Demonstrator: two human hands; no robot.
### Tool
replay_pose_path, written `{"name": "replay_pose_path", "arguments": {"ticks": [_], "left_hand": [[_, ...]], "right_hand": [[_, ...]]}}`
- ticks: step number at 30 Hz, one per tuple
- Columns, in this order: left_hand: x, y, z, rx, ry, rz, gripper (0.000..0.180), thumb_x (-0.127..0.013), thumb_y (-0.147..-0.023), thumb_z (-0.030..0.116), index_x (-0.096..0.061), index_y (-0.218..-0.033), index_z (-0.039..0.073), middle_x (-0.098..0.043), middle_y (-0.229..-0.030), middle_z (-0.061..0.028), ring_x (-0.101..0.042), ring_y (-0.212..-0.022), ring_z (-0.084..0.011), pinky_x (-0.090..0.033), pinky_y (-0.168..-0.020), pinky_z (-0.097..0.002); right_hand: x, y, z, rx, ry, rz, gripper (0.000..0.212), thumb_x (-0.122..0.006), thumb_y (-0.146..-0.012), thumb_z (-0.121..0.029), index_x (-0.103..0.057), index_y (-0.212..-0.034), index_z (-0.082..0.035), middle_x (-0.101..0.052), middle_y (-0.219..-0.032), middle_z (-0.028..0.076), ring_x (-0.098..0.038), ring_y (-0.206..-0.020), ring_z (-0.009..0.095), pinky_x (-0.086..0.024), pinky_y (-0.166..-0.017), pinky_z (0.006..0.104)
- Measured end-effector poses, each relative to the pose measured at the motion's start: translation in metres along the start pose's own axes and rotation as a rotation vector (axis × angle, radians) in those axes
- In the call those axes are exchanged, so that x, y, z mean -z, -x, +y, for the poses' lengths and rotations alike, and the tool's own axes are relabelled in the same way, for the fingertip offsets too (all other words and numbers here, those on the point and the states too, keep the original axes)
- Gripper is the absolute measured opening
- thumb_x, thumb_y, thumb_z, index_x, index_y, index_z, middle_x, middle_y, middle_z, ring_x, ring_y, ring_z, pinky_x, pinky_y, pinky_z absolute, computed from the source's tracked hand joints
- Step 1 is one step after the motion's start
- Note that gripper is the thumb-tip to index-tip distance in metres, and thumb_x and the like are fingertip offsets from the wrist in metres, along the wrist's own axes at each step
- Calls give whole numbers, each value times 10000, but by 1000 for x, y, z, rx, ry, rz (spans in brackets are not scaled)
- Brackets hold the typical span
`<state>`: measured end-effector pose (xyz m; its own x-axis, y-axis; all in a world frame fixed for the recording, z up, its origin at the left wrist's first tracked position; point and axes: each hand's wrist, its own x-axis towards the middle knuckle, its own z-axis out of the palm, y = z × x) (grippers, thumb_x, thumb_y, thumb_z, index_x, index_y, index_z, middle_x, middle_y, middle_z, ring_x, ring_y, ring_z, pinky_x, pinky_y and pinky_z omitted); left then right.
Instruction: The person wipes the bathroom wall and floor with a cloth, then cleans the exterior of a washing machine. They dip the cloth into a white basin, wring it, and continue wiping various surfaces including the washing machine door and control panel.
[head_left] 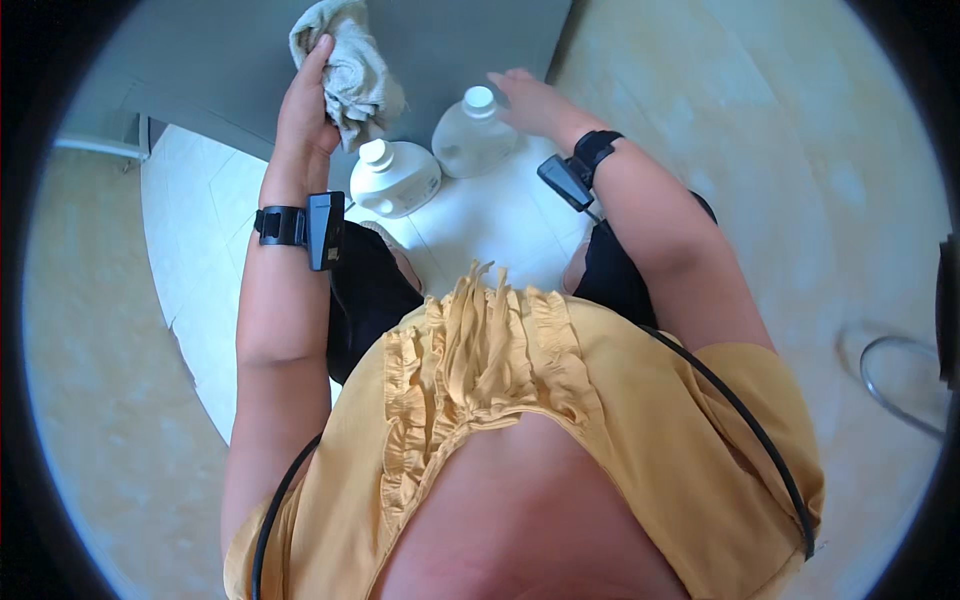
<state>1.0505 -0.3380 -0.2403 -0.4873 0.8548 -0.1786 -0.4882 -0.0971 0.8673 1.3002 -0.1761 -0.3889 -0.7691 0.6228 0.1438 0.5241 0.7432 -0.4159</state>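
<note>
The left hand (304,108) holds a crumpled, pale grey cloth (355,80) up in front of a large grey panel (430,38), its fingers clamped on the bunched fabric with the thumb lying along the near side. The right hand (530,102) is empty as far as can be seen, reaching in just beside the right bottle (468,146). Its fingers are blurred — whether they are apart or together, or touch the bottle, I cannot tell.

Two bottles stand upright, close to each other, on the white floor (480,240) by the foot of the panel. The left bottle (396,182) is white and sits a little nearer the person; both have white caps on.

As for progress, the cloth is already in hand and off the floor, and it looks like the middle of the work rather than its end. Neither bottle is lifted or uncapped. How much of the panel has been wiped, if any, does not show — nor, therefore, how much is left.
</note>
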Motion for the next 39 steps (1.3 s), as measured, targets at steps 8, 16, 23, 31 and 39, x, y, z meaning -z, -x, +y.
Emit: {"name": "replay_pose_path", "arguments": {"ticks": [8, 16, 23, 31, 39], "left_hand": [[-8, 19, 17, 33, -306, -34, 548, -685, -965, 400, -577, -1319, -4, -705, -1184, -154, -725, -1029, -235, -591, -888, -370], [-29, 47, 34, 5, -346, -4, 436, -696, -964, 302, -609, -1272, 5, -705, -1083, -79, -681, -941, -168, -546, -840, -309], [-51, 39, 36, 60, -341, -13, 469, -691, -964, 278, -579, -1314, -14, -694, -1104, -95, -673, -958, -180, -544, -851, -320], [-44, 43, 37, 52, -294, -30, 468, -698, -961, 266, -577, -1314, -17, -695, -1092, -97, -677, -943, -182, -549, -836, -322], [-29, 39, 35, 54, -323, -74, 471, -704, -954, 296, -592, -1298, -6, -706, -1080, -90, -689, -919, -178, -559, -819, -317]], "right_hand": [[-74, 18, -24, -36, 35, -652, 392, -495, -976, -353, -716, -1070, -43, -716, -1080, 196, -694, -957, 370, -553, -831, 501], [-132, 34, -19, -336, -739, -389, 480, -553, -983, -343, -594, -1344, -29, -642, -1303, 205, -603, -1221, 315, -462, -1044, 414], [-137, 12, -40, -696, -1448, 112, 616, -584, -970, -416, -570, -1370, 52, -581, -1392, 182, -507, -1292, 281, -351, -1113, 361], [-122, 44, -36, -1075, -1726, 183, 935, -734, -858, -466, -264, -1602, -150, -199, -1678, 124, -116, -1550, 275, -25, -1220, 556], [-103, 112, 4, -987, -1030, 485, 589, -881, -734, -277, -691, -1201, 27, -726, -1171, 152, -690, -1081, 240, -507, -957, 373]]}}
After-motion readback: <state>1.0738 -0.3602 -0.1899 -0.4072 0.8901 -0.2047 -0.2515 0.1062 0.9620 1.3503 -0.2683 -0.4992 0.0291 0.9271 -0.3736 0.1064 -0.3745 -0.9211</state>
